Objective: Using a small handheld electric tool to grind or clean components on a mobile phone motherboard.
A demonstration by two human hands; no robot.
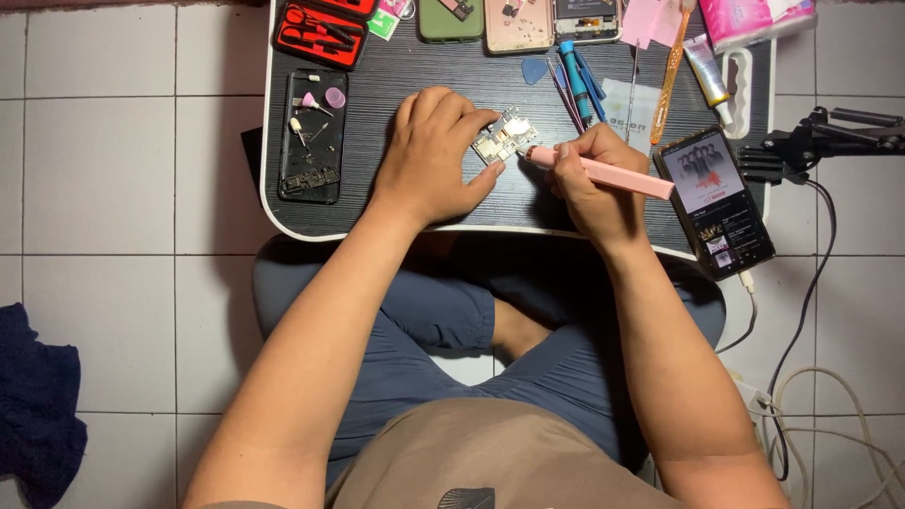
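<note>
Pinching circuit board (503,138), left hand (436,155) flat

The light is dim, warm and slightly yellow, falling from overhead and somewhat in front of the person. Soft shadows lie under the left hand (432,155) and right hand (594,184) on the dark bench (396,85), and a deeper one covers the lap. The phone screen (715,193) glows faintly. Focus is fair at the centre; small parts look soft. Floor tiles (104,170) bow a little at the edges.
</note>
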